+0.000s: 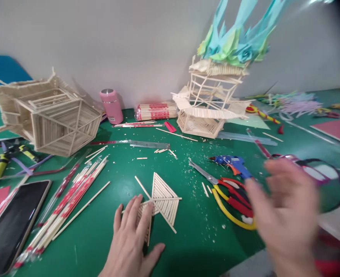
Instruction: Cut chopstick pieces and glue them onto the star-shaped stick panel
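Observation:
My left hand (132,238) lies with fingers spread on a flat piece made of thin wooden sticks (165,198), covering part of its left half. This piece has crossed sticks with filled triangular panels between them. My right hand (285,215) is raised at the right and blurred by motion. Its thumb stands apart from the half-curled fingers, and nothing shows between them. Beside it on the table are red-and-yellow-handled scissors (230,196) and a blue glue gun (233,164), partly behind the hand.
A stick lantern frame (66,127) lies at left; another stick structure (207,92) with blue-green paper stands behind. Around are a pink flask (111,105), packed sticks (155,111), wrapped sticks (69,204), a phone (17,223) and glasses (317,169) on the green table (187,246).

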Demonstrator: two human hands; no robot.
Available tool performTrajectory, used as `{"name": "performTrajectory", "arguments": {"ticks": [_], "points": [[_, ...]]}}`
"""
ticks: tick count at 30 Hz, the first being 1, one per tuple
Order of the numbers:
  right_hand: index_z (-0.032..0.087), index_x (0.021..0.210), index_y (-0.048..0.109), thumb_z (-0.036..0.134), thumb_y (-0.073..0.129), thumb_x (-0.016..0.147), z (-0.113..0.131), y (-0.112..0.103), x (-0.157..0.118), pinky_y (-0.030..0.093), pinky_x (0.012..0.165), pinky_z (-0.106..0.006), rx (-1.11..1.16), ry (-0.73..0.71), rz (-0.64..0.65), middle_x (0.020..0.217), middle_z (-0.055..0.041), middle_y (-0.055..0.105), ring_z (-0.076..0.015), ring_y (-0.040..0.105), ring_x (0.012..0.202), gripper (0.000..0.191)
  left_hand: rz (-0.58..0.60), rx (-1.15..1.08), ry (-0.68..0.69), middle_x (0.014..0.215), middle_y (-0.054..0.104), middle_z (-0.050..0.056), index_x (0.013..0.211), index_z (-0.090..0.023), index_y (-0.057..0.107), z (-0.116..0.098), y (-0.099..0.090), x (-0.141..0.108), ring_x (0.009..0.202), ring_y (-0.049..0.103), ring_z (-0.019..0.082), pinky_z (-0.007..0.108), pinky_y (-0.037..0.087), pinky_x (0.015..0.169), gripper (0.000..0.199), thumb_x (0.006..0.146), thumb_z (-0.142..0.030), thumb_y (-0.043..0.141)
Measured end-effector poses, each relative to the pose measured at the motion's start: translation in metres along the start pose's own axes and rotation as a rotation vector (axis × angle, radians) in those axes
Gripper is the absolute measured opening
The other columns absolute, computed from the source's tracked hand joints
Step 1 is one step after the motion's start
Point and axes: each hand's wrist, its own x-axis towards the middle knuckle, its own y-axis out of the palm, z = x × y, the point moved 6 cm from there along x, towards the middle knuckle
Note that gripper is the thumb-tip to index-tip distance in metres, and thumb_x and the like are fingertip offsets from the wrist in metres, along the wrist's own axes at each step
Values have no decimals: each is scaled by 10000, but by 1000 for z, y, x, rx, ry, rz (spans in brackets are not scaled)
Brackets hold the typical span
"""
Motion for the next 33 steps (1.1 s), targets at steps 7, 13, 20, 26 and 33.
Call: {"name": "performTrajectory", "arguments": {"ticks": [7,13,20,26,33], "points": [[253,1142,495,379,587,774,6,31,-35,434,890,-491,47,237,126,1124,-95,554,-259,539,1033,400,6,-62,68,1196,557,172,1195,-159,484,18,10,8,1034,546,292,460,462,816,416,806,-304,520],[251,1143,474,329,546,817,22,48,-27,491,820,-426,95,194,169,1081,-90,563,-202,587,903,342,-36,-162,32,1113,605,138,1152,-180,513,29,12,7,1010,542,290,460,428,836,343,845,-323,460],[231,1140,470,244,509,838,58,104,-23,502,762,-374,182,17,300,1032,-81,578,-176,596,837,304,-82,-177,58,1080,619,124,1138,-163,513,22,6,12,1008,537,273,454,376,896,320,871,-317,427],[212,1085,513,205,502,836,52,115,-33,494,701,-329,216,-36,333,950,-69,590,-175,581,814,249,-179,36,-83,850,632,86,912,-163,570,73,-21,14,795,575,217,356,440,716,145,849,-186,441],[212,1073,515,213,499,835,46,114,-36,495,621,-294,237,5,343,916,-56,579,-151,566,720,239,7,319,-146,689,608,52,686,-218,568,126,-39,3,708,553,270,377,349,604,253,853,-341,423]]}}
